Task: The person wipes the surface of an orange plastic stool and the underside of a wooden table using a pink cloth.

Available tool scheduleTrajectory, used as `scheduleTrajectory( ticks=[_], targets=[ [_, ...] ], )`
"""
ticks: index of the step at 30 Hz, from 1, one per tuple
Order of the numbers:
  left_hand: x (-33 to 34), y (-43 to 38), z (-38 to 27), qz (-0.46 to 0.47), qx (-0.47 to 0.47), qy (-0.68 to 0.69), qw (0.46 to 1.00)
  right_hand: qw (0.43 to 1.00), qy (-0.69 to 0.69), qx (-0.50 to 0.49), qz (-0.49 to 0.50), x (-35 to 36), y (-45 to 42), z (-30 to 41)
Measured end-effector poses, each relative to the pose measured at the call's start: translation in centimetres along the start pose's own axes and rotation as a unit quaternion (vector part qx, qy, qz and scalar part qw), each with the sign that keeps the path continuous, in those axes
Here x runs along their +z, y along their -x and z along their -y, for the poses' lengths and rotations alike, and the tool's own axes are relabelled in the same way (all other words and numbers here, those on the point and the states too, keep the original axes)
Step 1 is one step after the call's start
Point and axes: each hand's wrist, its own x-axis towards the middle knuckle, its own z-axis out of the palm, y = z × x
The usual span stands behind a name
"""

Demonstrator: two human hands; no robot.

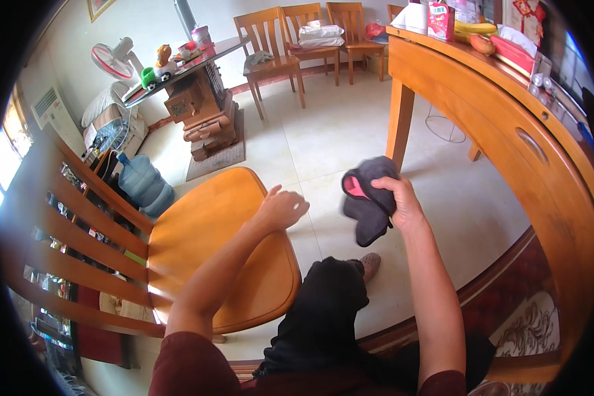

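Note:
My right hand (pixel 401 198) grips a dark grey soft cloth item with a pink lining (pixel 370 203), which looks like a pair of slippers folded together. The thumb presses on its upper side, and my other fingers are hidden behind it. It hangs in the air above the tiled floor, left of the wooden table. My left hand (pixel 283 207) is raised past the front edge of the wooden chair seat (pixel 213 222), with nothing in it. Its fingers are loosely curled and partly apart.
To the right stands a wooden table (pixel 475 104) bearing a red carton (pixel 440 21) and bananas (pixel 475 27). A blue water jug (pixel 146 185) is on the floor behind the chair. Farther off are a brown stove (pixel 203 109), a fan (pixel 114 57) and several wooden chairs (pixel 272 64).

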Motion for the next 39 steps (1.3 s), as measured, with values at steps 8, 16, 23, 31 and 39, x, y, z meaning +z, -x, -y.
scheduleTrajectory(
  ticks=[8, 16, 23, 31, 39],
  targets=[
    [-1.4, -1.5, 0.6, 0.233, 0.002, -0.126, 0.964, 0.983, -0.148, 0.021, -0.104, -5.7, -2.2, -0.7],
    [-2.1, 0.6, 7.0, 0.209, -0.013, -0.176, 0.962, 0.981, -0.162, -0.001, -0.106, -5.6, -4.2, -1.1],
    [-1.2, -0.4, 8.0, 0.308, 0.002, -0.276, 0.911, 0.958, -0.255, -0.042, -0.126, -8.8, -7.3, 1.3],
    [-0.4, 0.7, 11.0, 0.187, 0.039, -0.221, 0.956, 0.944, -0.251, -0.193, -0.095, -10.4, -4.2, 5.8],
    [1.8, -10.3, 3.4, 0.241, 0.085, 0.144, 0.956, 0.876, 0.253, -0.221, -0.345, -8.5, -0.7, 5.8]
  ],
)
